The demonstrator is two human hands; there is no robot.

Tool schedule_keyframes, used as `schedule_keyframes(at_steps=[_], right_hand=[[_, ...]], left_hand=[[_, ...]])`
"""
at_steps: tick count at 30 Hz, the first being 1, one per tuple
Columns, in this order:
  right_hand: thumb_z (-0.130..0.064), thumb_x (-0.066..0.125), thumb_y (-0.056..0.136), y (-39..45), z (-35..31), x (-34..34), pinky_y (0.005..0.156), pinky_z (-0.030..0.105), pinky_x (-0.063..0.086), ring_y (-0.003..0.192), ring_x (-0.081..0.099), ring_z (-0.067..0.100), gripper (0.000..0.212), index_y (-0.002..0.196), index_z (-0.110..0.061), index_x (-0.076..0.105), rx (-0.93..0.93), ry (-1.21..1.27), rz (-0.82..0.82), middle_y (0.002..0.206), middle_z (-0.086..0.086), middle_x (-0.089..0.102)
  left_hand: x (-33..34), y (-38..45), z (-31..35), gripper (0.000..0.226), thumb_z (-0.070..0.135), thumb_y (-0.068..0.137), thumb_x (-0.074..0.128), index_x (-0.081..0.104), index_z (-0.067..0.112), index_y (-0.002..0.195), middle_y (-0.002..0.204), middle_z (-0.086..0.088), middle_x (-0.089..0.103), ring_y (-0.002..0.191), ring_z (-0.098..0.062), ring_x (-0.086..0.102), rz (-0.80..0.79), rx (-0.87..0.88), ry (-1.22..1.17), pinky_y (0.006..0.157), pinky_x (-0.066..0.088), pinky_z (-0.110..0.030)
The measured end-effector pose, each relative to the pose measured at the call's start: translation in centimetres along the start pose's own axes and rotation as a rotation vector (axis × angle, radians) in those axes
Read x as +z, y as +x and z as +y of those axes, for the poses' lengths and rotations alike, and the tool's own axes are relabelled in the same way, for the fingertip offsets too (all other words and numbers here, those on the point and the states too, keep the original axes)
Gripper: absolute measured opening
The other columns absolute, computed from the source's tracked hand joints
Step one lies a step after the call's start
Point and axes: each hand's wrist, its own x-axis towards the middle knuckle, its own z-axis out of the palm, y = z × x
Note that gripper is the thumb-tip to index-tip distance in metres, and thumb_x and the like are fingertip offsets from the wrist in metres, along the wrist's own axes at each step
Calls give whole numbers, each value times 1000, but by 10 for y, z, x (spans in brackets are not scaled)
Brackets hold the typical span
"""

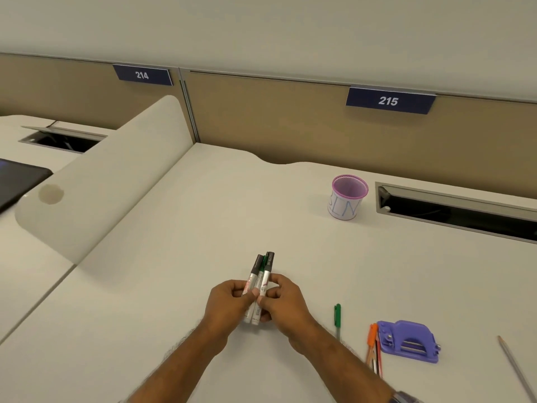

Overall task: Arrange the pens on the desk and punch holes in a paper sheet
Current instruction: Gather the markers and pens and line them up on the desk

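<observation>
Three markers (260,276) with silver barrels and dark caps are bunched together above the white desk (174,228). My left hand (228,301) and my right hand (283,301) both grip the bunch, caps pointing away from me. A green pen (337,317) lies on the desk to the right of my right hand. Further right, orange and red pens (373,344) lie beside a purple hole punch (408,341). A grey pencil (515,367) lies at the far right. I see no paper sheet.
A pink mesh pen cup (347,197) stands at the back right, near an open cable slot (456,209). A white divider panel (107,181) rises on the left. A dark screen (17,181) sits on the neighbouring desk. Tan partitions run along the back.
</observation>
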Motion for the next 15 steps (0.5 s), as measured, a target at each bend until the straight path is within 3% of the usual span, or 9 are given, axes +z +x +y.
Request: schedule_keyframes(at_steps=[7,9,12,15], right_hand=[[0,54,88,26,-2,32,80,42,61,88,72,19,37,116,-23,60,-38,-98,54,90,-2,71],[0,52,88,30,-4,39,70,38,62,81,72,17,35,113,-22,63,-58,-163,63,90,-2,71],[-2,50,87,36,-7,48,40,12,46,59,62,6,28,109,-14,64,-84,-277,81,91,0,68],[-5,51,85,44,-7,54,40,16,46,68,63,12,23,106,-10,58,-85,-338,111,95,6,66]], left_hand=[[-26,25,4,5,14,84,77,75,13,89,74,0,78,60,-8,73,30,-2,57,48,49,-14],[-30,32,6,6,17,83,79,76,15,88,73,2,78,59,-5,72,48,9,104,47,48,-13],[-34,43,7,14,20,80,81,76,15,91,78,1,77,68,-11,71,149,47,209,53,49,-19],[-32,50,8,21,20,79,81,74,13,97,84,-2,75,75,-17,70,236,66,287,61,53,-26]])
